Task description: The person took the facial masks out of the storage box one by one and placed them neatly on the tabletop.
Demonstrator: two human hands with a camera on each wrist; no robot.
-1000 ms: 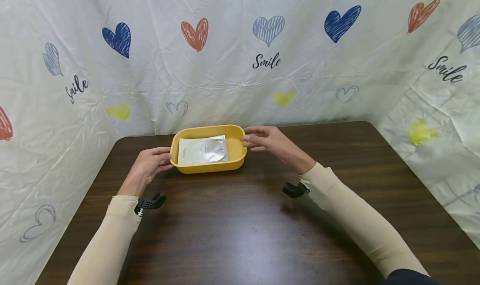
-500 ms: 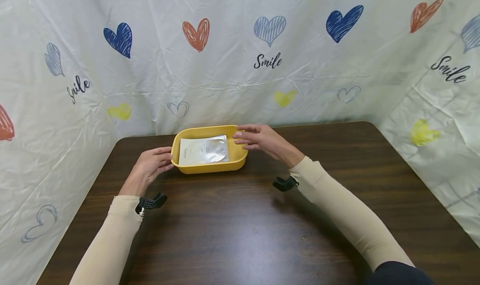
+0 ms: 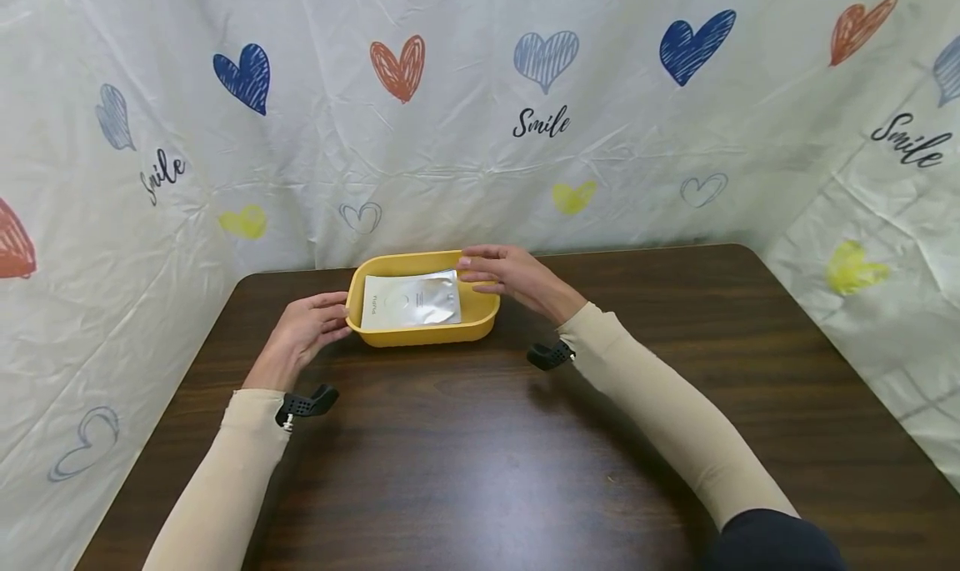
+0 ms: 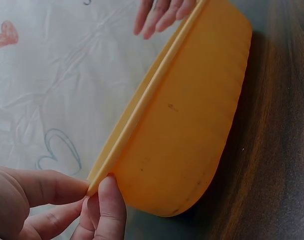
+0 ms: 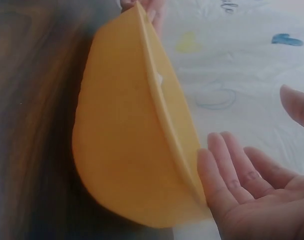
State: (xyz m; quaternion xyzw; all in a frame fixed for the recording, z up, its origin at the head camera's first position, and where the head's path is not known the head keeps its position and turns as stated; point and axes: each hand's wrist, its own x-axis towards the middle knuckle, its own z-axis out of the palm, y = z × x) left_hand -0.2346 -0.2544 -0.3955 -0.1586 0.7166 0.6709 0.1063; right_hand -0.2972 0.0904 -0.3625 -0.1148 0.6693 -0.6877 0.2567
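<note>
A yellow oblong plastic basin [image 3: 480,308] with rounded ends stands at the back of the table. Inside it lie flat silver-white packets [image 3: 411,301], printed with small text and overlapping. At the basin's left end my left hand [image 3: 303,331] pinches the rim between thumb and fingers, as the left wrist view shows up close [image 4: 52,200]. My right hand [image 3: 517,277] hovers over the basin's right end, its fingers extended and holding nothing. In the right wrist view the right hand's fingers [image 5: 231,175] are spread apart from the thumb, beside the basin's rim.
The dark wood-grain table [image 3: 465,446] reaches back to a white cloth [image 3: 450,154] printed with hearts and "Smile". A black wrist camera mount [image 3: 307,404] sticks out from the left sleeve, another [image 3: 551,355] from the right.
My right hand has moved left from the basin's right rim to over its inside, its fingers now off the rim. The left hand stays at the rim, and the basin remains in place.
</note>
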